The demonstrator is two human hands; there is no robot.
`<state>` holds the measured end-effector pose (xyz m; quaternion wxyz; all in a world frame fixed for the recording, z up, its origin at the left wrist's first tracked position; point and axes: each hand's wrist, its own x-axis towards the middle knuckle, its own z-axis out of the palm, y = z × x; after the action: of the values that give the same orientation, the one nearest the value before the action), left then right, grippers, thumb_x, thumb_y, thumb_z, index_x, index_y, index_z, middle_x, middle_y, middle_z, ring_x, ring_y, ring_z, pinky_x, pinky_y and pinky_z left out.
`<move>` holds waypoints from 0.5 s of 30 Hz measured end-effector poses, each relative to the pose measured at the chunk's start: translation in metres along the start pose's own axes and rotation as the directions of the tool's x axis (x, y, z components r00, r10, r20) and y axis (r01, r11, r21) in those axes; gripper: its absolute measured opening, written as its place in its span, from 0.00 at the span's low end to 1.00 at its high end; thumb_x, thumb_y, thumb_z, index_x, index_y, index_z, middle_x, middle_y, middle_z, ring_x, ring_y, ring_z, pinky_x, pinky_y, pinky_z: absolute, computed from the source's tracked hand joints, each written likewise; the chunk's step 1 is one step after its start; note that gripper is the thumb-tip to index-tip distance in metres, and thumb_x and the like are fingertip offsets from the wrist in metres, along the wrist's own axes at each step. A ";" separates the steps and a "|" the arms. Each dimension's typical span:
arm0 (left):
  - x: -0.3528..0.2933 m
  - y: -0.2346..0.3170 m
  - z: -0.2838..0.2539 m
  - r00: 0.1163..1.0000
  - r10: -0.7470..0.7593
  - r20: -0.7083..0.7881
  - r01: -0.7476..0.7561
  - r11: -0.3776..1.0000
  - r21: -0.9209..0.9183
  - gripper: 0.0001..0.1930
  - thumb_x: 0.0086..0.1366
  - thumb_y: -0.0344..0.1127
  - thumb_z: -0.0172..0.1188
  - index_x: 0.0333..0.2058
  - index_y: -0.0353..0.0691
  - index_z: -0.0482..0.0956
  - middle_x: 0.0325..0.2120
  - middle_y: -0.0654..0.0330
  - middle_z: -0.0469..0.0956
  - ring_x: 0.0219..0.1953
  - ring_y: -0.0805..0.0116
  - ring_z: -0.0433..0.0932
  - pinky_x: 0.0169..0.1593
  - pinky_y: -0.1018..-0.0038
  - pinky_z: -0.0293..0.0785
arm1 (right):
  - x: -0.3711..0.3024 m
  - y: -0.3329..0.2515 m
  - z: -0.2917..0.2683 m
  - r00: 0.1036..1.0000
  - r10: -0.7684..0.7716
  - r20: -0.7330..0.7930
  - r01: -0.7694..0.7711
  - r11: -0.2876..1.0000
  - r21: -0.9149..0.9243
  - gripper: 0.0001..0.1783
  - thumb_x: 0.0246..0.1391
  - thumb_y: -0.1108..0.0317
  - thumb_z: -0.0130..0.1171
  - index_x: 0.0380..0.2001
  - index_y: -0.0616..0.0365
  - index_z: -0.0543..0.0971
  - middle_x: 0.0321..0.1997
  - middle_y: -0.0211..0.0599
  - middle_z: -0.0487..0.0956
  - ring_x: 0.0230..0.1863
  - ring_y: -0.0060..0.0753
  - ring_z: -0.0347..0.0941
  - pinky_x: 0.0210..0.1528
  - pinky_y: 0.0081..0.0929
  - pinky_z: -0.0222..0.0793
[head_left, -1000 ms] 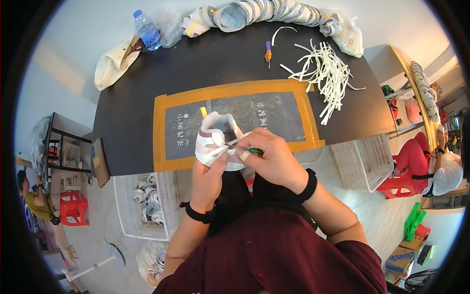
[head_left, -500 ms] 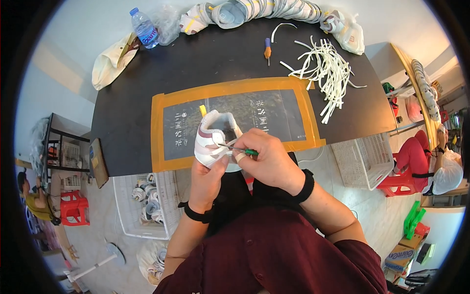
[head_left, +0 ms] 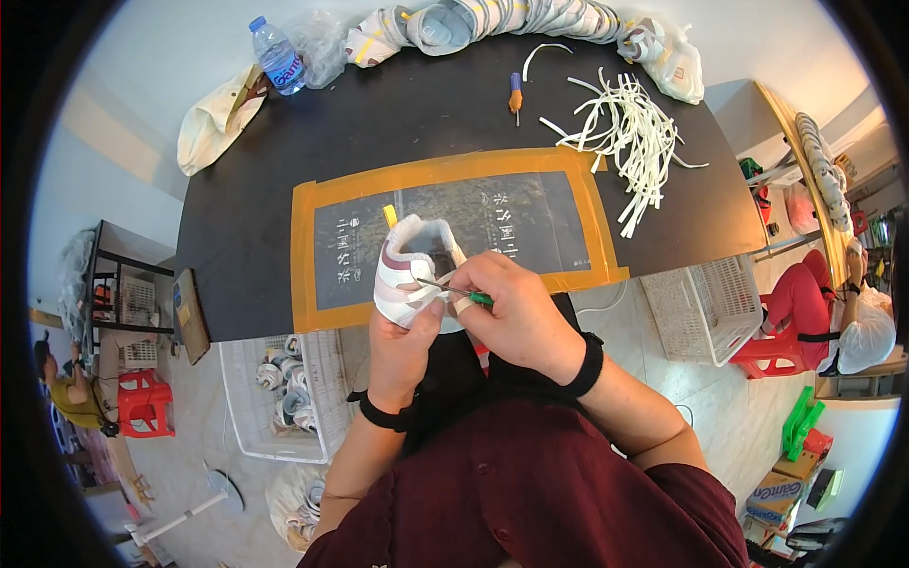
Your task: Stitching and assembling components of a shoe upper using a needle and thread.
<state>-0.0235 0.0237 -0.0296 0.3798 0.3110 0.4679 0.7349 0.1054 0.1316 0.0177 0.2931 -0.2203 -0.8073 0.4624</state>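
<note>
My left hand (head_left: pixel 402 350) is closed round the side of a white, grey and mauve shoe upper (head_left: pixel 393 289), tilted at the front edge of the table, with a yellow tab (head_left: pixel 389 216) at its collar. In my right hand (head_left: pixel 516 308) is a thin metal-shafted hook or awl with a green handle (head_left: pixel 481 298). Its shaft points left, and the tip meets the upper near the lacing edge. A short white strip (head_left: pixel 428 292) shows by the tip, next to my left thumb. My right fingers hide much of the handle and the near side of the upper.
A taped dark sheet (head_left: pixel 426 166) covers the table's near middle. Behind it lie a blue-and-orange screwdriver-like tool (head_left: pixel 516 95), white laces (head_left: pixel 630 142), a water bottle (head_left: pixel 279 59) and nested uppers (head_left: pixel 568 21). Crates (head_left: pixel 227 379) stand below; other people sit at both sides.
Both hands stay almost in place. The tool's tip and the white strip beside it have shifted slightly against the upper.
</note>
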 end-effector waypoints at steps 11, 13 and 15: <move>-0.001 0.002 0.004 1.000 -0.010 -0.004 0.010 0.994 -0.108 0.19 0.65 0.22 0.57 0.55 0.35 0.70 0.49 0.61 0.77 0.50 0.71 0.76 0.55 0.72 0.71 | -0.026 -0.028 -0.011 0.995 -0.089 -0.048 0.079 0.982 -0.170 0.12 0.54 0.71 0.59 0.43 0.53 0.74 0.37 0.41 0.75 0.32 0.51 0.76 0.31 0.38 0.74; -0.002 0.000 0.005 0.998 0.002 -0.057 -0.006 0.998 -0.069 0.16 0.66 0.23 0.57 0.53 0.34 0.72 0.46 0.62 0.78 0.47 0.74 0.76 0.53 0.74 0.72 | -0.026 -0.027 -0.007 1.000 -0.008 -0.019 0.003 0.973 -0.230 0.08 0.56 0.74 0.57 0.41 0.58 0.77 0.34 0.40 0.76 0.32 0.46 0.76 0.34 0.34 0.73; -0.002 -0.002 0.005 0.996 -0.016 -0.090 0.010 0.998 -0.062 0.16 0.66 0.23 0.57 0.53 0.35 0.73 0.47 0.62 0.77 0.48 0.74 0.75 0.53 0.74 0.71 | -0.025 -0.023 -0.006 1.000 0.006 -0.020 -0.011 0.969 -0.247 0.09 0.56 0.74 0.57 0.41 0.57 0.78 0.34 0.40 0.76 0.32 0.46 0.77 0.33 0.35 0.73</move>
<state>-0.0181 0.0247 -0.0299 0.3723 0.2626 0.4640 0.7597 0.1259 0.1084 0.0338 0.2690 -0.2631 -0.8548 0.3574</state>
